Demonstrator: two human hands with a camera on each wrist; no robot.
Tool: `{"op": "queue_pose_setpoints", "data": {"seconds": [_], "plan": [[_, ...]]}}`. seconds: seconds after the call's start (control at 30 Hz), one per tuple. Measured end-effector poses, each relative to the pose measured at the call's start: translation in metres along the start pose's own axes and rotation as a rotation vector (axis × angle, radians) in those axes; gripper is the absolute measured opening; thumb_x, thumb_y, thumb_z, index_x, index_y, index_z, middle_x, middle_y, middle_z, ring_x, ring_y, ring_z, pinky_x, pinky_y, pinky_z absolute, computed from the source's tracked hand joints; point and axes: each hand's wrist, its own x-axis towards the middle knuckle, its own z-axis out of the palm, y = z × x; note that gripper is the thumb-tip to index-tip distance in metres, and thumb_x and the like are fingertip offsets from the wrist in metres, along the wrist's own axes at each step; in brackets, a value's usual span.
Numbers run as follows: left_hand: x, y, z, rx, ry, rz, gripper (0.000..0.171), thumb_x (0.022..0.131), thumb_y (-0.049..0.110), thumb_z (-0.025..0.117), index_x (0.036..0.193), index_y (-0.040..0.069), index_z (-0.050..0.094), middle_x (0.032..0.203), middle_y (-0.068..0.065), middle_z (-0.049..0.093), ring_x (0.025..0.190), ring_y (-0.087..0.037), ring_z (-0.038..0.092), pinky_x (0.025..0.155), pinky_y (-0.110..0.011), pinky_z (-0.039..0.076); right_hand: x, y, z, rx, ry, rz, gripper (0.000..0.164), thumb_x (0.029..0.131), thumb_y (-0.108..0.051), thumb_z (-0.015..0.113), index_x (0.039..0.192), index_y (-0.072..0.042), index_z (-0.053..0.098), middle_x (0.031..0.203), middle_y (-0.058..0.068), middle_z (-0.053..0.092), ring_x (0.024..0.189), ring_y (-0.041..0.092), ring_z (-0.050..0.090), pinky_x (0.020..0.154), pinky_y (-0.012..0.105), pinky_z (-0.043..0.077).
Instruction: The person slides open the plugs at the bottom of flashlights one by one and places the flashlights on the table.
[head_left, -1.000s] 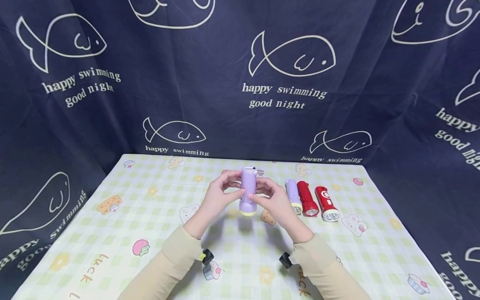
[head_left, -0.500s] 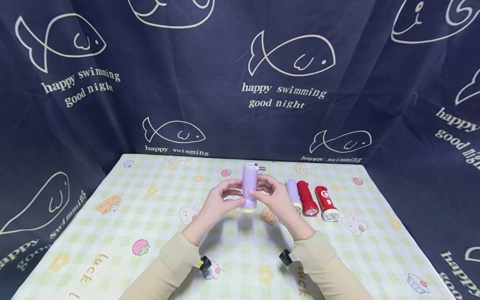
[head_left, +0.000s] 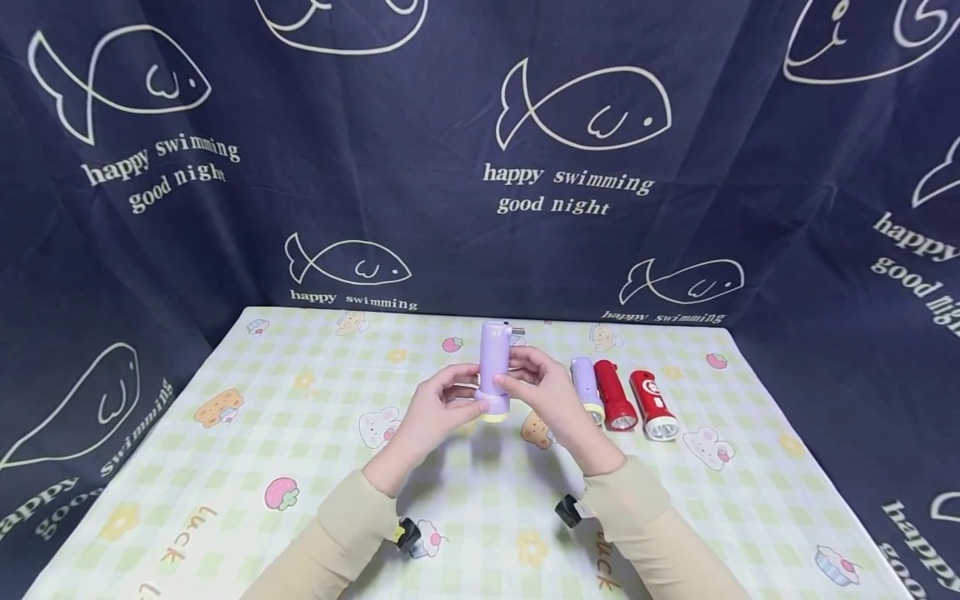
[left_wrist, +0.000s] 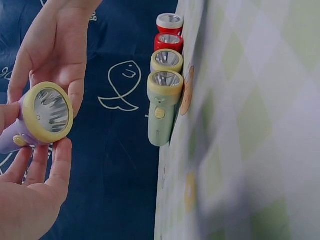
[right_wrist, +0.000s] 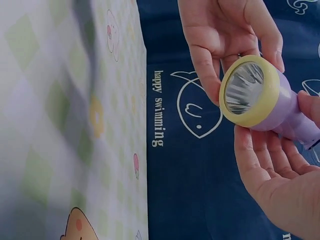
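A purple flashlight [head_left: 493, 367] with a yellow rim is held upright above the table, lens end down. Metal plug prongs [head_left: 517, 331] stick out sideways near its top end. My left hand [head_left: 442, 407] pinches it low, close to the yellow rim. With thumb and fingers, my right hand [head_left: 551, 393] grips the body from the other side. The left wrist view shows the lens [left_wrist: 51, 110] and a yellow switch [left_wrist: 20, 140] on the side. In the right wrist view the lens [right_wrist: 244, 88] faces the camera and appears unlit.
Right of my hands lie a second purple flashlight [head_left: 587, 390], a red one [head_left: 615, 396] and a red-and-white one [head_left: 653, 406]. A green flashlight [left_wrist: 162, 110] shows beside them in the left wrist view. The checked tablecloth [head_left: 225, 467] meets a dark blue fish-print curtain [head_left: 450, 167].
The held flashlight has risen a little, away from me. My left hand has shifted down its body toward the yellow rim. The flashlights on the table have stayed put.
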Motion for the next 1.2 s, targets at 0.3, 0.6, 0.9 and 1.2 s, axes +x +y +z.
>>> {"op": "queue_pose_setpoints", "data": {"seconds": [0.3,0.6,0.9,1.2], "plan": [[-0.001,0.002,-0.005,0.019,0.044,-0.004,0.046,0.081,0.003,0.072,0.125,0.003,0.058,0.117,-0.014,0.062,0.101,-0.026,0.062,0.082,-0.024,0.054,0.004,0.001,0.007,0.054,-0.014,-0.015,0.045,0.084,-0.005,0.068,0.125,0.000,0.051,0.110,0.019,0.063,0.092,0.012,0.063,0.080,0.024,0.054],[0.002,-0.001,-0.016,0.031,0.108,-0.024,0.045,0.081,0.005,0.072,0.124,0.007,0.059,0.116,-0.013,0.062,0.100,-0.024,0.063,0.084,-0.028,0.054,0.004,0.005,0.016,0.072,-0.073,-0.076,0.045,0.085,-0.005,0.067,0.126,-0.002,0.050,0.118,0.021,0.060,0.101,0.022,0.061,0.086,0.023,0.052],[0.000,0.000,-0.037,0.036,0.150,-0.066,0.046,0.083,0.007,0.071,0.127,0.006,0.056,0.120,-0.014,0.060,0.104,-0.026,0.062,0.086,-0.026,0.053,0.007,0.012,0.037,0.087,-0.114,-0.076,0.039,0.087,-0.006,0.065,0.124,0.002,0.052,0.115,0.023,0.060,0.095,0.019,0.062,0.082,0.030,0.056],[-0.006,0.001,-0.057,0.086,0.181,-0.124,0.047,0.083,0.014,0.072,0.128,0.008,0.056,0.122,-0.012,0.059,0.102,-0.019,0.063,0.087,-0.026,0.051,0.014,0.013,0.059,0.091,-0.137,-0.081,0.038,0.087,-0.005,0.065,0.122,0.003,0.054,0.112,0.024,0.061,0.092,0.021,0.063,0.080,0.030,0.056]]}}
